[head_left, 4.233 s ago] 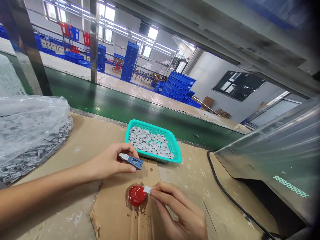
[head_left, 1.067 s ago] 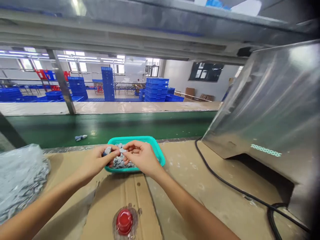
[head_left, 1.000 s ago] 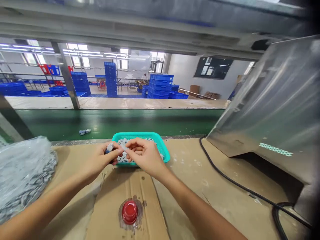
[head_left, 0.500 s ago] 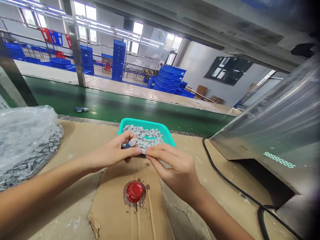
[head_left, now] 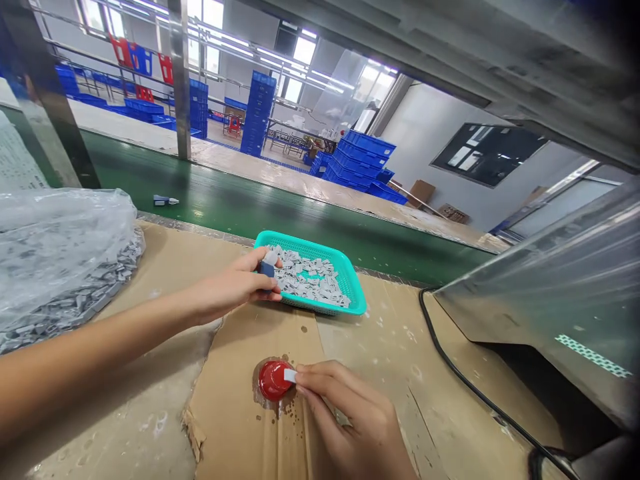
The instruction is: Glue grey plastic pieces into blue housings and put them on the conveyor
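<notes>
My left hand (head_left: 245,283) is closed on a dark blue and light grey plastic part (head_left: 268,265), held upright at the near left corner of a teal basket (head_left: 361,300). Small grey pieces (head_left: 315,277) lie scattered in that basket. Pinched between the thumb and fingers of my right hand (head_left: 350,407) is a small light grey strip (head_left: 290,375). Its far end overlaps the right side of a red cup-shaped thing (head_left: 273,380), which stands on wet, stained cardboard (head_left: 240,427); whether they touch I cannot tell.
At the left sits a clear plastic bag (head_left: 65,227) of grey pieces. Another blue and grey part (head_left: 165,200) lies on the green conveyor belt (head_left: 225,200). A black cable (head_left: 450,360) runs beside the metal housing (head_left: 550,287) on the right. Blue crates (head_left: 360,160) are stacked beyond.
My right hand has moved away from the left, down to the red cup-shaped thing, with the light grey strip. My left hand stays by the basket, its part now more upright. The view has shifted slightly.
</notes>
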### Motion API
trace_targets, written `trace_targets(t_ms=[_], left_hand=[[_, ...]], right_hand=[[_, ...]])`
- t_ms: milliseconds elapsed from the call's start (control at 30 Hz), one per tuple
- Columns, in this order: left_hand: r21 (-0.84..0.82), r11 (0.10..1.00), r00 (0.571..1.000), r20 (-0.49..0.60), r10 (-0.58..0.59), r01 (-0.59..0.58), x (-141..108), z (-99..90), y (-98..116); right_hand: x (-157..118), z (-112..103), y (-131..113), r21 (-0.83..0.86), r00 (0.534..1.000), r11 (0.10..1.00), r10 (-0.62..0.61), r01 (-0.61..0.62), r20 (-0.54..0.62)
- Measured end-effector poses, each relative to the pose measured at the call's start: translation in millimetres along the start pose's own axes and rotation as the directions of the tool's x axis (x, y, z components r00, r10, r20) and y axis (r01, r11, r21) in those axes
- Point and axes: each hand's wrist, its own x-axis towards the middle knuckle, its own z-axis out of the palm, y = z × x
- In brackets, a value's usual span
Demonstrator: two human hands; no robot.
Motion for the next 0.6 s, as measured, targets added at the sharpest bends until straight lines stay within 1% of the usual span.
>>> trace_targets(t_ms=[100, 333, 467, 600], left_hand=[[-0.029, 1.000, 0.999, 0.035, 0.011, -0.010, 0, -1.0, -2], [-0.030, 0.996, 0.996, 0.023, 0.082, -0.081, 4, -6.0, -7], [-0.015, 0.996, 0.996, -0.019, 0.086, -0.086, 4, -5.3, -10], [0.006, 0.997, 0.997, 0.013, 0.079, -0.079, 5, -5.0, -12]], right_hand=[[-2, 1, 1, -0.018, 1.000, 1.000, -0.026, 0.026, -0.010], [-3, 2, 1, -0.025, 0.999, 0.999, -0.034, 0.033, -0.005], [-3, 4, 1, -0.044, 1.000, 0.999, -0.024, 0.024, -0.005], [-2, 1, -2, -0.026, 0.999, 0.999, -0.025, 0.024, -0.038]])
